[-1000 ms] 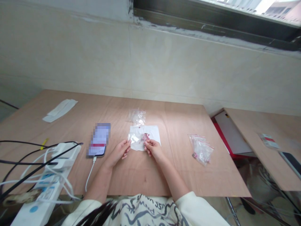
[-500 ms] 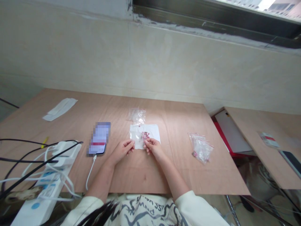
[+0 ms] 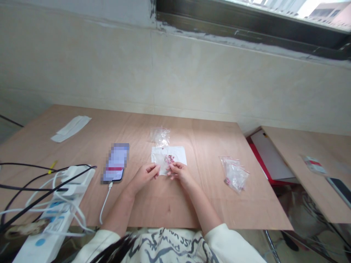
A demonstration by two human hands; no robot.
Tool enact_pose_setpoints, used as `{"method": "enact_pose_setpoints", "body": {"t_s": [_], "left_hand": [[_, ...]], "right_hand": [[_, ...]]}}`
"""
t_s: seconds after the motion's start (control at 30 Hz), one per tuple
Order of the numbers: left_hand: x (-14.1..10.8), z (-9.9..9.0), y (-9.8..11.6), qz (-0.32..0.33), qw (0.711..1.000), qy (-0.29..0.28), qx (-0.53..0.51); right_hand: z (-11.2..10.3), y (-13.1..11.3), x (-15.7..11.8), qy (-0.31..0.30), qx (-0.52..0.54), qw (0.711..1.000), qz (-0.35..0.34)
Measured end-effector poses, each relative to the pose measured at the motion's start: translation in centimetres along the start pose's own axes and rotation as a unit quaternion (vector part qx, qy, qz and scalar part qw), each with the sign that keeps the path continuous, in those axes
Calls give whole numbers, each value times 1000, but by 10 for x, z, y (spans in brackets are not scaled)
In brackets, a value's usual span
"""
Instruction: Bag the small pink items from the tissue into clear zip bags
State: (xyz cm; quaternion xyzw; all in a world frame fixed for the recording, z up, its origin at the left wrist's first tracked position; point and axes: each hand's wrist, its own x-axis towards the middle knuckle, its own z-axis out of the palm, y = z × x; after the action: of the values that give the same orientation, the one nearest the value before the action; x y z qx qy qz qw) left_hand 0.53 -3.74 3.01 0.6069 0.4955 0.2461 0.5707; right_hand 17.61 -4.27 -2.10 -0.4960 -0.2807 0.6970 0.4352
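Note:
My left hand (image 3: 144, 176) and my right hand (image 3: 179, 173) meet over a white paper sheet (image 3: 177, 155) on the plywood table (image 3: 175, 204). Their fingertips pinch the edges of a small clear plastic bag (image 3: 159, 160) lying on the sheet. Small red-and-white pieces (image 3: 169, 159) sit in a cluster by my right fingertips. I cannot tell whether they lie inside that bag. Another crumpled clear bag (image 3: 160, 137) lies just beyond the sheet. To the right, a stack of red-topped zip bags (image 3: 235, 176) holds small red contents.
Left of my hands lies a charging phone (image 3: 115, 163) with a white cable. Further left are a white power strip (image 3: 65, 202) with tangled black and white cords and a folded white sheet (image 3: 70, 128). A lower table (image 3: 304, 171) with a red folder (image 3: 270, 157) stands to the right.
My left hand has moved right, towards my right hand, and its fingertips now reach further over the clear bag. The white sheet and the other bags stay in place.

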Motion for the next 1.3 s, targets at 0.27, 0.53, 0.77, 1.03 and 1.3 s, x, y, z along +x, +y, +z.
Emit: {"method": "enact_pose_setpoints", "body": {"t_s": [0.27,0.53,0.77,1.03,1.3], "left_hand": [[-1,-1,-7,-17,999,16,-34],[-6,-7,-6,-43,994,-79,-54],[-9,-31,-4,-21,997,-55,-50],[13,-18,10,31,999,-14,-10],[5,-8,2,43,998,48,11]], "right_hand": [[4,-1,-4,10,33,999,17],[7,-4,-3,37,43,998,-4],[-2,-18,-1,64,-70,988,-120],[13,-33,-18,52,-215,950,-220],[12,-21,-20,58,-220,959,-168]]}}
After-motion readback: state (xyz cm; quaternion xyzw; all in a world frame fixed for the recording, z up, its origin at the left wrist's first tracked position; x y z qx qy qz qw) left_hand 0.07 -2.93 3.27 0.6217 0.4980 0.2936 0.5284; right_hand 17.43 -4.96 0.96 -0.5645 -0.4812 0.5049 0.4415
